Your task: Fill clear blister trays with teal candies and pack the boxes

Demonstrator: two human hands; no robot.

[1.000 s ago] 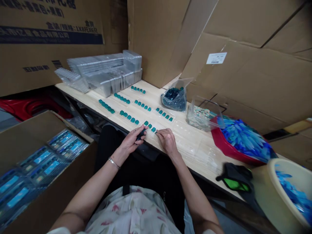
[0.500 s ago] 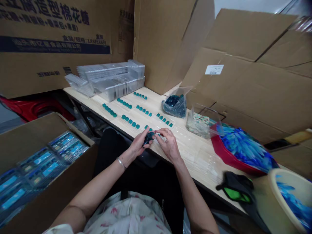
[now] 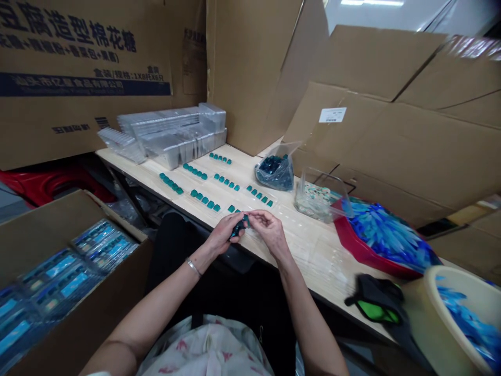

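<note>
1. Cardboard cartons (image 3: pixel 97 47) wall the back of the work area, behind a pale wood-grain table (image 3: pixel 313 250).
2. Markings: the left carton carries large Chinese characters reading 豆腐造型棉花糖 above a dark blue band. The white label (image 3: pixel 332 115) on the right-hand carton is too small to read.
3. Table, rear: stacked clear plastic trays (image 3: pixel 172 136) stand at the far end. Rows of teal blocks (image 3: pixel 205 201) lie in front of them.
4. Table, right: a plastic bag of dark teal pieces (image 3: pixel 276 172), a clear tub (image 3: pixel 317 201) of mixed pieces, and a red tray (image 3: pixel 383 237) of blue pieces.
5. Hands: the left hand (image 3: pixel 225 233) is curled around a dark teal cluster (image 3: pixel 238 227). The right hand (image 3: pixel 270 232) pinches narrowly at the same cluster.
6. Cluster position: between both hands, above the table's near edge, just in front of the rows.
</note>
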